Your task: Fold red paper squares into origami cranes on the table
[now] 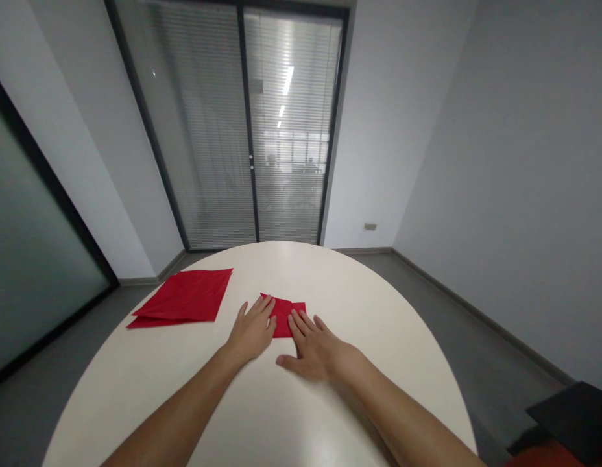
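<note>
A small folded piece of red paper or cloth [282, 318] lies flat on the white table [379, 337], partly covered by both hands. My left hand [252, 327] rests flat over its left side, fingers stretched forward. Across its right side lie the fingers of my right hand [315, 347], spread with the thumb out to the left on the bare tabletop. Neither hand grips anything. Farther left on the table is a larger folded red sheet [187, 295], its layers slightly apart along the near edge; no hand touches it.
The round table's far edge faces a glass door [291, 130] with blinds. A grey wall [525, 162] stands to the right, a frosted glass panel [33, 246] to the left. At the lower right corner is a black flat object [576, 415] beside something orange-red.
</note>
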Demonstrator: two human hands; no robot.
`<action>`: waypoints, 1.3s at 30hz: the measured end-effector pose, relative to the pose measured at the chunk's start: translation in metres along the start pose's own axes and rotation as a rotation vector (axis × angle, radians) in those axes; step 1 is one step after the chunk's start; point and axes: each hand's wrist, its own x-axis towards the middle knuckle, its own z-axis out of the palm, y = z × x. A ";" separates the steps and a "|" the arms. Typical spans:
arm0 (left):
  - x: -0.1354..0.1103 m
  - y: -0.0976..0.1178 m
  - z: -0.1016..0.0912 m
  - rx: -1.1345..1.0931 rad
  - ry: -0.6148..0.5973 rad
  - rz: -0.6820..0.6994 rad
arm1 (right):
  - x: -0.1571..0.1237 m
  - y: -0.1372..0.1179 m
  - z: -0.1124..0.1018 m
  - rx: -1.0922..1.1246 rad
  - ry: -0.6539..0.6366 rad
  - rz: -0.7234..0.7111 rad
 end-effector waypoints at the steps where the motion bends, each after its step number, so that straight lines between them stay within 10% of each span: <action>1: 0.000 0.000 0.000 -0.001 0.000 -0.002 | -0.003 -0.003 -0.001 -0.008 -0.015 0.033; 9: -0.001 0.002 -0.002 -0.001 0.008 -0.013 | 0.002 -0.009 0.008 -0.089 0.251 -0.010; 22: -0.002 0.001 -0.004 0.080 0.082 -0.015 | 0.016 0.024 0.001 0.018 0.115 -0.131; 39: -0.002 0.002 -0.012 -0.090 -0.018 0.193 | 0.026 0.044 0.000 -0.076 0.388 -0.305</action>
